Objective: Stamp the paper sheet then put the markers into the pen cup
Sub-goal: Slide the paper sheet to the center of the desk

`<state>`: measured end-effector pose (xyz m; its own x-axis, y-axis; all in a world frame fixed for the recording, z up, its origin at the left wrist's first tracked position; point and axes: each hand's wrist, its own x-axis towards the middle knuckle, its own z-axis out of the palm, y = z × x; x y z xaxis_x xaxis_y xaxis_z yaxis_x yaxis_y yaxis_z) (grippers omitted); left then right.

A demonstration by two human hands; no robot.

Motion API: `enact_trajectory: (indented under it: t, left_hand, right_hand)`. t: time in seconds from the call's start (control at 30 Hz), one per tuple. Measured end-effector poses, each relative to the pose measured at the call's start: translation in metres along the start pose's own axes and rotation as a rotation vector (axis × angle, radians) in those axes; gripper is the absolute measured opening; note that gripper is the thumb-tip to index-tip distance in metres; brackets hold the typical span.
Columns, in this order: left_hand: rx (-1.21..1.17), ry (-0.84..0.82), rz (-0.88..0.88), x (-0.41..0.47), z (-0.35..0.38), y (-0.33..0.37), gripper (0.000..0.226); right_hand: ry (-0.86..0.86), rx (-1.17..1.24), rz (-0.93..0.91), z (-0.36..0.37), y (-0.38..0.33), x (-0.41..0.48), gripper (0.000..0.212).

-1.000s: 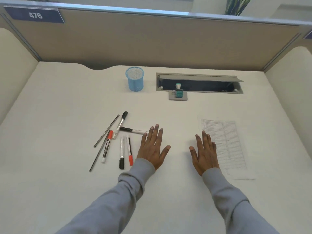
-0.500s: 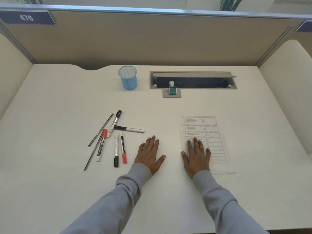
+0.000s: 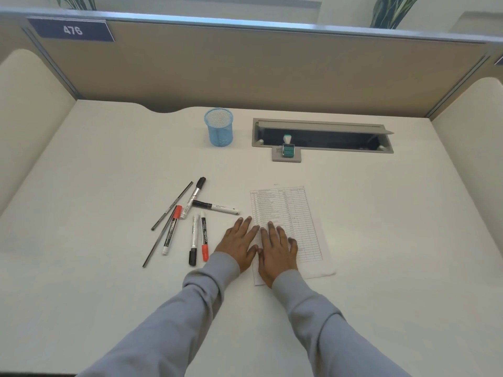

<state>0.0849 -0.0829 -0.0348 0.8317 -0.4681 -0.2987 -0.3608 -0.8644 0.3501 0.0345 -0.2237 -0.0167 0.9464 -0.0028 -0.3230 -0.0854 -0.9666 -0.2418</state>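
A printed paper sheet (image 3: 288, 213) with a table of lines lies on the white desk (image 3: 95, 213). My right hand (image 3: 277, 248) rests flat on its lower left part, fingers spread. Beside it my left hand (image 3: 239, 242) lies flat, its fingertips touching the sheet's left edge. Several markers (image 3: 194, 219) with black and red caps lie scattered left of my hands, along with two thin dark pens (image 3: 171, 206). A blue mesh pen cup (image 3: 219, 131) stands upright at the back. A teal stamp (image 3: 288, 149) stands on a grey pad at the cable slot.
A grey cable slot (image 3: 322, 136) with its lid raised is set into the desk at the back right. Beige partition walls (image 3: 245, 69) enclose the desk on three sides. A sign reading 476 (image 3: 72, 30) hangs at the top left.
My right hand has slid the paper sheet left toward the middle. Both hands now lie side by side, and the left hand touches the sheet's edge.
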Motion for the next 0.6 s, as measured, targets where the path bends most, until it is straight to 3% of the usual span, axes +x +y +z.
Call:
enact_trajectory:
  t: [0.23, 0.4, 0.6]
  left_hand:
    - [0.027, -0.033, 0.025, 0.01, -0.007, -0.013, 0.061]
    - [0.015, -0.054, 0.038, 0.015, -0.01, -0.018, 0.061]
    - [-0.005, -0.078, 0.059, 0.011, -0.009, -0.021, 0.07]
  right_hand:
    - [0.23, 0.123, 0.129, -0.024, 0.048, -0.001, 0.058]
    - [0.257, 0.203, 0.338, -0.025, 0.095, -0.007, 0.052]
    - [0.316, 0.229, 0.306, -0.016, 0.107, -0.012, 0.043]
